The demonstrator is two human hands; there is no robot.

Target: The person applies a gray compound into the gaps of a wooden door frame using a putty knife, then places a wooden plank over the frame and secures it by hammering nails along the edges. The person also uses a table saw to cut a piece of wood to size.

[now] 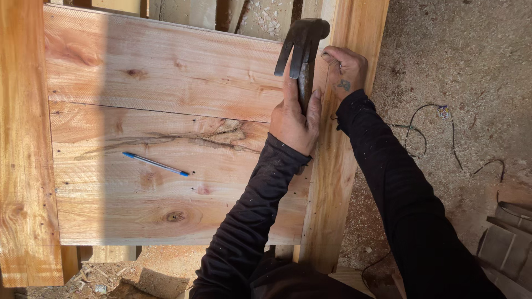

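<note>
Head view, looking down on wooden boards (pixel 160 144) framed by upright posts. Left hand (pixel 295 119) closed around the handle of a claw hammer (pixel 302 47), head up near the top edge, claws pointing left and down. Hammer held over the joint between the boards and the right post (pixel 338 166). Right hand (pixel 344 67) just beside the hammer head, fingers curled and pinched against the post; too small to tell what, if anything, sits between them. Both arms in black sleeves. Blue pen (pixel 156 164) lying loose on the lower board, well apart from both hands. Sawdust floor (pixel 460 66) at right, with thin wires (pixel 426 130) and stacked wood offcuts (pixel 507 243).
</note>
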